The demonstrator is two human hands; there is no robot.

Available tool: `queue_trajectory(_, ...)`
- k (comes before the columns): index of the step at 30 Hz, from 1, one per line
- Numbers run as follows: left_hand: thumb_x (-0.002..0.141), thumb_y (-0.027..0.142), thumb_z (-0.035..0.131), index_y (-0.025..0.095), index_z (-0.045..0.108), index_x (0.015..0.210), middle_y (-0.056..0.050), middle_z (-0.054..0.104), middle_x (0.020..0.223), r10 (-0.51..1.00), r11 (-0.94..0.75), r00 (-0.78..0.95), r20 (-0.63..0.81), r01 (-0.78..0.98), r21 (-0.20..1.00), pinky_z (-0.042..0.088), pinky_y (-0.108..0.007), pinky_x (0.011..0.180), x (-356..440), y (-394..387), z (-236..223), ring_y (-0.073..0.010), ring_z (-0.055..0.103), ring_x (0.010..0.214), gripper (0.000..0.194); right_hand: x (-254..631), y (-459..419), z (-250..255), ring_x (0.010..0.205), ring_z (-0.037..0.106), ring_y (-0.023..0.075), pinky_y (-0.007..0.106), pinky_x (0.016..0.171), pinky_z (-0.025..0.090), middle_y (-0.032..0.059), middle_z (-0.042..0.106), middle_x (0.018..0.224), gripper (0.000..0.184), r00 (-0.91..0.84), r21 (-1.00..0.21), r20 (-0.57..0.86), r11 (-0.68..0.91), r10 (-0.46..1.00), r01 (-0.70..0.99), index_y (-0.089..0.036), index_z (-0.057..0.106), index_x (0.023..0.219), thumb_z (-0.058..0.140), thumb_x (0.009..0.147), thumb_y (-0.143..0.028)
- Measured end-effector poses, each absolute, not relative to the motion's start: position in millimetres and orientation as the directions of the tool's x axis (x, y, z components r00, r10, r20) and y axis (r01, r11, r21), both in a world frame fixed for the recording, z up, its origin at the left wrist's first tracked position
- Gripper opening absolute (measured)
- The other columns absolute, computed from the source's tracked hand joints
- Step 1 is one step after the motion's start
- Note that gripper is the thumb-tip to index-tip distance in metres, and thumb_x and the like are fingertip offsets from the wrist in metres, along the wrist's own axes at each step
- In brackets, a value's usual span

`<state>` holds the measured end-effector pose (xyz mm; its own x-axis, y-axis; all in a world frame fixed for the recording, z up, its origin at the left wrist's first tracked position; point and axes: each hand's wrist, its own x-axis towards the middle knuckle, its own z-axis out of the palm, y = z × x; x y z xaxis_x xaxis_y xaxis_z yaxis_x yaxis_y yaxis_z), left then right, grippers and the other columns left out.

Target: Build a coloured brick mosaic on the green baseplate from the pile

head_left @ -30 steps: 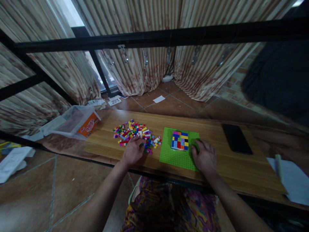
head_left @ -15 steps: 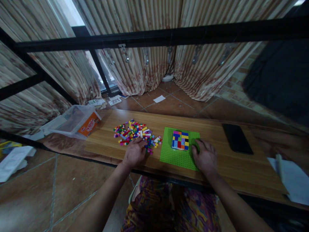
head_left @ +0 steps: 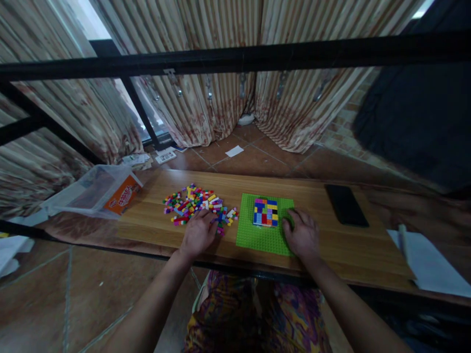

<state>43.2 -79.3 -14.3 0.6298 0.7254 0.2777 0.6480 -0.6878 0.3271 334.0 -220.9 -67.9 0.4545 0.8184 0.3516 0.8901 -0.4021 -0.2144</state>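
Note:
My left hand rests at the near edge of a pile of small coloured toy bricks, its fingers reaching over them. The fingers look loosely apart, and the fingertips are partly hidden among the bricks. To the right lies a green studded baseplate. On it sits a square block of multicoloured bricks, built with several rows on top. My right hand lies at the baseplate's right edge, thumb apart from the fingers, with nothing seen in it.
A clear plastic box with an orange label stands at the table's left end. A black phone-like slab lies to the right on the wooden table. Beyond it are white paper and a pen-like object. A dark rail crosses ahead.
The whole view has shifted, so the table and its things sit slightly further left. My left hand stays at the pile and my right hand at the baseplate's edge.

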Motion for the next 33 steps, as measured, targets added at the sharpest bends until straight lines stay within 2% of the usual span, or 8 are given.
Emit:
queue_trajectory(6, 0.09, 0.024, 0.051, 0.022, 0.068, 0.098, -0.003, 0.074, 0.096, 0.768, -0.582, 0.608, 0.201, 0.531, 0.616, 0.052, -0.027, 0.08, 83.5, -100.0, 4.9, -0.0156, 0.068, 0.086, 0.019, 333.1, -220.0, -66.8, 0.115, 0.051, 0.0292, 0.044, 0.1, 0.037, 0.0129, 0.06, 0.127, 0.04, 0.463, -0.227, 0.353, -0.405, 0.813, 0.886, -0.017, 0.062, 0.124, 0.042, 0.096, -0.038)
queue_trajectory(9, 0.089, 0.022, 0.052, 0.021, 0.07, 0.094, -0.002, 0.075, 0.093, 0.741, -0.569, 0.644, 0.193, 0.447, 0.691, 0.052, -0.024, 0.078, 110.0, -108.3, 7.4, -0.014, 0.069, 0.084, 0.018, 333.6, -219.7, -68.1, 0.114, 0.051, 0.0292, 0.044, 0.1, 0.037, 0.0124, 0.06, 0.127, 0.039, 0.46, -0.236, 0.363, -0.397, 0.81, 0.887, -0.018, 0.062, 0.123, 0.043, 0.096, -0.038)
queue_trajectory(11, 0.087, 0.021, 0.054, 0.021, 0.07, 0.09, -0.002, 0.075, 0.09, 0.723, -0.575, 0.665, 0.189, 0.425, 0.699, 0.051, -0.024, 0.077, 125.7, -111.2, 8.0, -0.0137, 0.069, 0.082, 0.016, 334.0, -219.6, -69.1, 0.115, 0.051, 0.0292, 0.045, 0.101, 0.037, 0.0127, 0.06, 0.127, 0.039, 0.459, -0.244, 0.366, -0.392, 0.81, 0.887, -0.018, 0.062, 0.123, 0.044, 0.095, -0.038)
queue_trajectory(16, 0.086, 0.019, 0.054, 0.021, 0.07, 0.089, -0.001, 0.074, 0.085, 0.682, -0.627, 0.711, 0.169, 0.452, 0.634, 0.051, -0.025, 0.078, 151.8, -111.3, 8.9, -0.0138, 0.068, 0.078, 0.016, 334.4, -219.5, -68.7, 0.117, 0.05, 0.0293, 0.045, 0.101, 0.037, 0.0137, 0.06, 0.128, 0.039, 0.467, -0.261, 0.35, -0.395, 0.812, 0.881, -0.017, 0.062, 0.124, 0.046, 0.095, -0.037)
queue_trajectory(25, 0.086, 0.014, 0.053, 0.021, 0.066, 0.096, -0.004, 0.068, 0.102, 0.612, -0.744, 0.76, 0.219, 0.459, 0.485, 0.05, -0.027, 0.084, 176.7, -110.2, -1.1, -0.0157, 0.065, 0.09, 0.019, 333.4, -218.3, -67.1, 0.115, 0.05, 0.0292, 0.046, 0.101, 0.037, 0.0146, 0.06, 0.126, 0.039, 0.457, -0.267, 0.367, -0.379, 0.81, 0.886, -0.017, 0.062, 0.123, 0.044, 0.095, -0.037)
queue_trajectory(33, 0.092, 0.026, 0.051, 0.022, 0.067, 0.101, -0.006, 0.067, 0.103, 0.612, -0.779, 0.773, 0.167, 0.553, 0.295, 0.048, -0.036, 0.089, 185.8, -115.9, -3.1, -0.0203, 0.062, 0.093, 0.019, 331.8, -218.6, -64.3, 0.114, 0.05, 0.0297, 0.046, 0.099, 0.037, 0.0146, 0.06, 0.126, 0.039, 0.467, -0.278, 0.353, -0.386, 0.811, 0.88, -0.017, 0.062, 0.123, 0.045, 0.095, -0.037)
